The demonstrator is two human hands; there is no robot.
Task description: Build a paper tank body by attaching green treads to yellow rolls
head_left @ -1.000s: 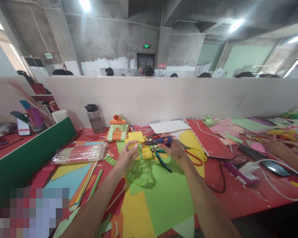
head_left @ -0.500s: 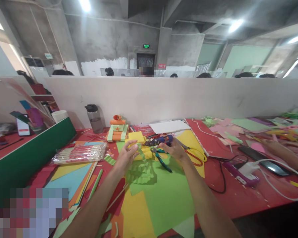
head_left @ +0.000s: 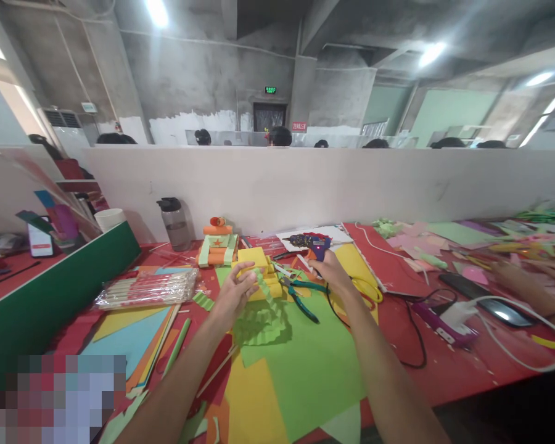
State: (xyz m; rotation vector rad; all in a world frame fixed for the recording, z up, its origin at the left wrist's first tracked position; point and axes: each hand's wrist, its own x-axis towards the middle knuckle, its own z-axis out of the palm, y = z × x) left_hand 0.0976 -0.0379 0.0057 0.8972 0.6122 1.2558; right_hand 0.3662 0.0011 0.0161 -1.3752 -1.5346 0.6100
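Observation:
My left hand point(head_left: 237, 290) pinches one end of a pleated light green paper strip point(head_left: 267, 320), whose rest curls down onto a green sheet point(head_left: 321, 364). My right hand point(head_left: 332, 271) grips a blue glue gun point(head_left: 319, 245) by its handle, its dark nozzle pointing left over a white sheet at the back. Between the hands stands a yellow paper model point(head_left: 254, 258), partly hidden by my left fingers. Teal-handled pliers point(head_left: 303, 302) lie open on the green sheet, below the glue gun. Yellow-handled scissors point(head_left: 367, 288) are partly covered by my right hand and wrist.
An orange and green paper tank point(head_left: 217, 242) and a water bottle point(head_left: 172, 222) stand near the partition. Wrapped sticks point(head_left: 148, 288) and coloured paper lie left. A purple power strip point(head_left: 446, 324), cables and a black phone-like object point(head_left: 485, 299) lie right, near another person's arm point(head_left: 527, 290).
My right hand has moved the glue gun up, away from the green strip and toward the back right. My left hand stays nearly still, holding the strip.

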